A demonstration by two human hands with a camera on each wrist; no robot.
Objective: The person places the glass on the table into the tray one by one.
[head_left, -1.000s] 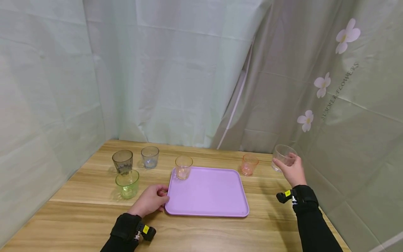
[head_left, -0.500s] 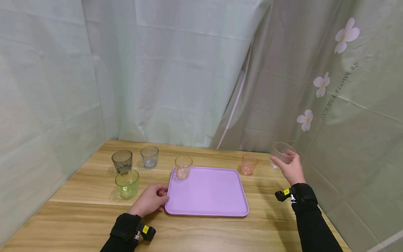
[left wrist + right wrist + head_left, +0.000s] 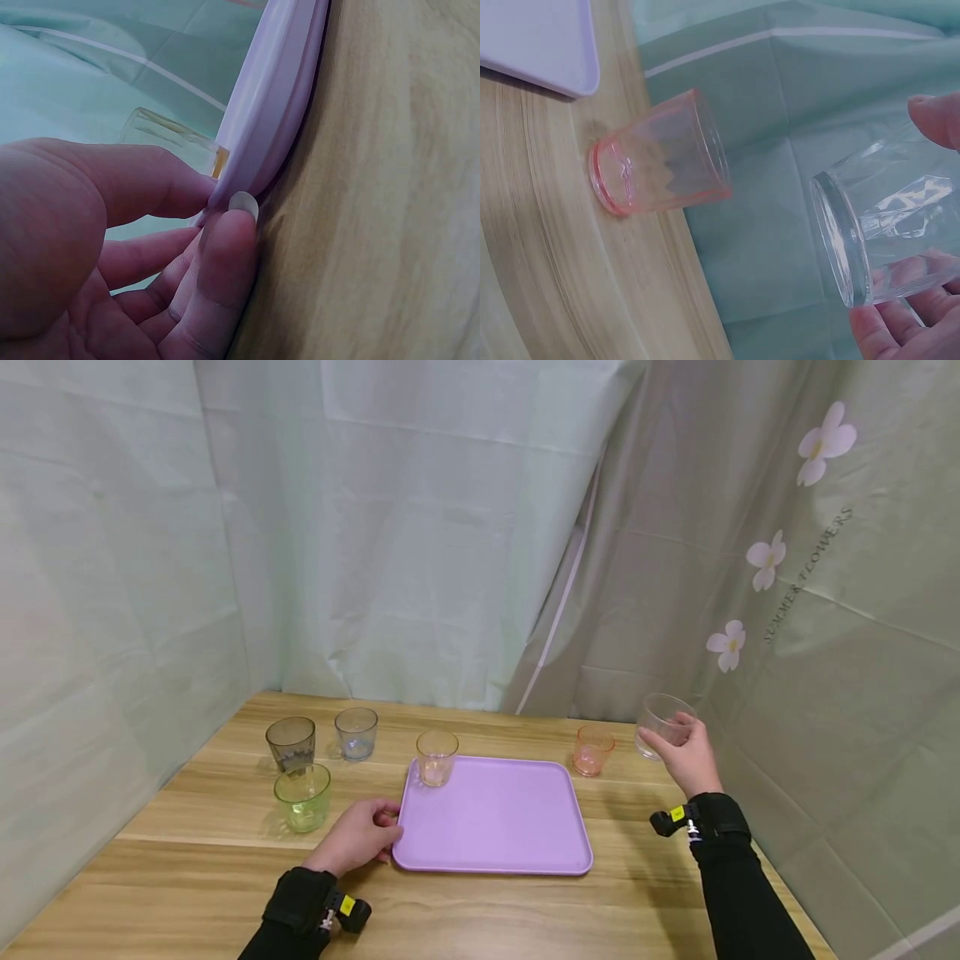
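Observation:
My right hand (image 3: pixel 690 756) grips a clear glass (image 3: pixel 651 735) at the back right. In the right wrist view the clear glass (image 3: pixel 900 225) is held off the table, thumb on one side and fingers on the other. Near it an orange-pink glass (image 3: pixel 593 753) stands upright on the table. A purple tray (image 3: pixel 502 827) lies mid-table with a pale amber glass (image 3: pixel 437 760) upright in its back left corner. My left hand (image 3: pixel 360 837) pinches the left rim of the tray; the left wrist view shows thumb and fingertips (image 3: pixel 229 236) at that rim.
Left of the tray stand a green glass (image 3: pixel 303 802), a smoky grey glass (image 3: pixel 291 745) and a pale blue glass (image 3: pixel 357 735), all upright on the wooden table (image 3: pixel 172 877). A curtain (image 3: pixel 420 543) hangs behind the table and along both sides.
My right hand has moved slightly left and up with the clear glass, closer to the orange-pink glass. The left hand and the tray have stayed in place.

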